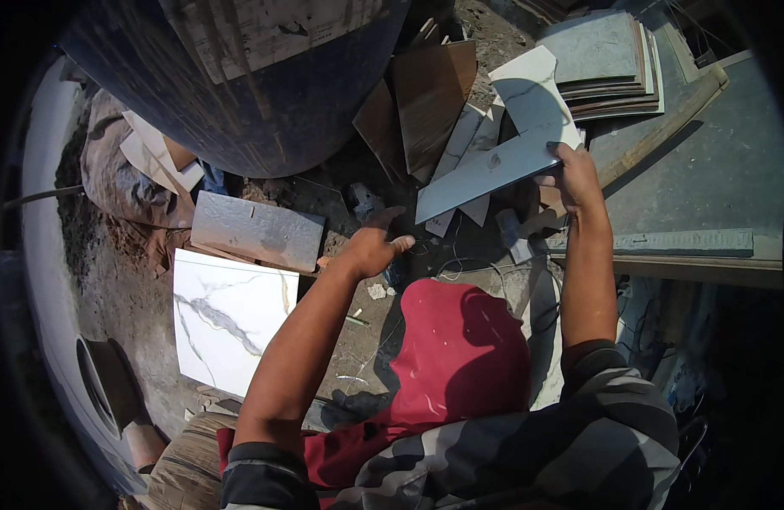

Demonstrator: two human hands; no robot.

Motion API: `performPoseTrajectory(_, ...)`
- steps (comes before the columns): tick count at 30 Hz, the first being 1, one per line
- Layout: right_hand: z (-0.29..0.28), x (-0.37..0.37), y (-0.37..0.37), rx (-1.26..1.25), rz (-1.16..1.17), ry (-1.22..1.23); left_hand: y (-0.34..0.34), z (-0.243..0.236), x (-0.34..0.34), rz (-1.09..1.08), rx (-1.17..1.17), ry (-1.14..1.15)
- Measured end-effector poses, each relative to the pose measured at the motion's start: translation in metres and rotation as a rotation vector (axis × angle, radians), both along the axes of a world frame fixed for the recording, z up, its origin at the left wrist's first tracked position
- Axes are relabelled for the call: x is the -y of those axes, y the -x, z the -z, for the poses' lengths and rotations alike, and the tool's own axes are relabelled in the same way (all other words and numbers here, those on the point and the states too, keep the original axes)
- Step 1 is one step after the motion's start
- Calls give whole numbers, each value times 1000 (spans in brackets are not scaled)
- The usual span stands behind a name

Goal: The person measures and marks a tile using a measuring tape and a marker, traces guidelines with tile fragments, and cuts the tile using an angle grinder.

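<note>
My right hand point(572, 180) grips an L-shaped cut piece of white marble-patterned tile point(536, 98) by its outer corner, the thumb on top. One arm of the piece points away from me in sunlight; the other stretches left in shade. My left hand point(373, 247) is apart from the tile, just short of its left end, with thumb and fingers spread and nothing in them. Left of my left forearm lies a whole white marbled tile point(226, 319), with a grey tile point(258, 231) just beyond it. Narrow tile offcuts point(460, 146) lie partly under the held piece.
A large blue drum point(298, 110) stands at the far left. Brown tile pieces point(434, 98) lean beside it. At the right, a grey board surface point(724, 178) carries a tile stack point(592, 55), a wooden strip point(664, 127) and a straight bar point(681, 242). Wires and debris litter the ground.
</note>
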State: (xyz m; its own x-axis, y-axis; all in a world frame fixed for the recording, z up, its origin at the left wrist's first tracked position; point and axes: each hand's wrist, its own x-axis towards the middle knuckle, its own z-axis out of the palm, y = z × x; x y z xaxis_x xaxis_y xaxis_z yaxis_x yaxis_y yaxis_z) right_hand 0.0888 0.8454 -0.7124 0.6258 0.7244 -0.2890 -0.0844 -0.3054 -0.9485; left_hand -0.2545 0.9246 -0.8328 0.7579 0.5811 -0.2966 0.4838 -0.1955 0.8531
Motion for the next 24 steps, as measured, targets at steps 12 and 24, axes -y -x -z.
performPoseTrajectory(12,82,-218,21,378,-302,399,235,-50,40,17,-420,127)
performPoseTrajectory(24,173,-275,-2,-245,-532,9,388,8,108,-306,-671,212)
